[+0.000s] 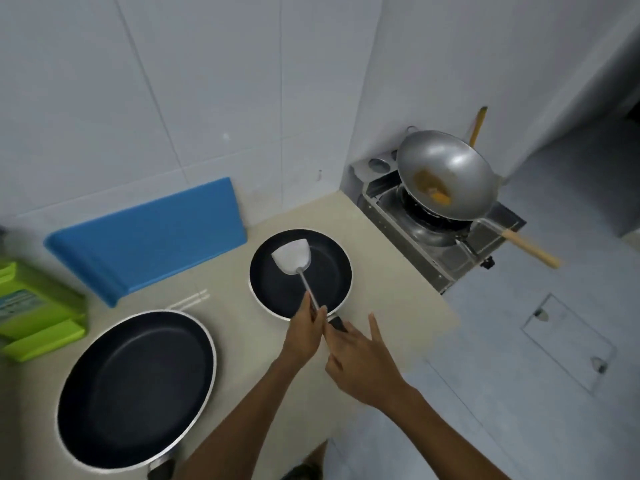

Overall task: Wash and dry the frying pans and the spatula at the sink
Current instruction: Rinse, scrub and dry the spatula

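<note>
Two black non-stick frying pans lie on the beige counter (391, 271). The small pan (322, 271) is in the middle; the large pan (136, 386) is at the front left. A metal spatula (292, 259) has its blade over the small pan. My left hand (304, 332) is closed around the spatula's shaft at the pan's near rim. My right hand (360, 358) is beside it with fingers spread, touching the small pan's dark handle (337, 323). No sink is in view.
A blue cutting board (149, 233) leans on the tiled wall. A green rack (38, 310) stands at the left edge. A steel wok (446, 174) with orange residue sits on a gas stove (436, 237) to the right, its wooden handle (533, 249) sticking out.
</note>
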A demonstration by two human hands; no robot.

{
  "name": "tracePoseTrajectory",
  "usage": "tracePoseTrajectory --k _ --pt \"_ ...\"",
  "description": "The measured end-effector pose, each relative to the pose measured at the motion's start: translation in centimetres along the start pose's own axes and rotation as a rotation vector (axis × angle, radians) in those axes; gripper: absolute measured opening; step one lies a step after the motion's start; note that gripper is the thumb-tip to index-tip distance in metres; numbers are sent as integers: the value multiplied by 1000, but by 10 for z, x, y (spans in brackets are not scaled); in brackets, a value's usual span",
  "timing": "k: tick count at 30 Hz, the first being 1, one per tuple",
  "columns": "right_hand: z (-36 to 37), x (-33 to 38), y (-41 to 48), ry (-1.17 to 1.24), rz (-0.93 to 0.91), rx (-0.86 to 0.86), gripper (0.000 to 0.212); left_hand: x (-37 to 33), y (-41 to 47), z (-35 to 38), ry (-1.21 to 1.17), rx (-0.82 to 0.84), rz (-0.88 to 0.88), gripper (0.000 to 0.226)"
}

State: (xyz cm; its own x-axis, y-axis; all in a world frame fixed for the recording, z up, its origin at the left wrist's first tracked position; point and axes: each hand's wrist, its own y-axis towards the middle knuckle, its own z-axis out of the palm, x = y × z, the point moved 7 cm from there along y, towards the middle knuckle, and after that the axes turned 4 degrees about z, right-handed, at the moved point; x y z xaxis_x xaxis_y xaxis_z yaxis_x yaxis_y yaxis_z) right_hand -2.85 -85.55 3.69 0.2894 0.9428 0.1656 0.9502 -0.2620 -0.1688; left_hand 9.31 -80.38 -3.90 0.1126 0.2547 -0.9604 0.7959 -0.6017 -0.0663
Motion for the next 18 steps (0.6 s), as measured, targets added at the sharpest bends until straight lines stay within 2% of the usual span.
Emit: tracePoseTrajectory --k 3,9,18 --pt "8 -24 31 10 -11 28 60 14 29 12 29 5 -78 30" --pt "27 -46 71 66 -49 114 65 44 64 20 118 1 -209 33" --pt "50 -67 104 61 -119 60 58 65 83 23 180 -28 -302 47"
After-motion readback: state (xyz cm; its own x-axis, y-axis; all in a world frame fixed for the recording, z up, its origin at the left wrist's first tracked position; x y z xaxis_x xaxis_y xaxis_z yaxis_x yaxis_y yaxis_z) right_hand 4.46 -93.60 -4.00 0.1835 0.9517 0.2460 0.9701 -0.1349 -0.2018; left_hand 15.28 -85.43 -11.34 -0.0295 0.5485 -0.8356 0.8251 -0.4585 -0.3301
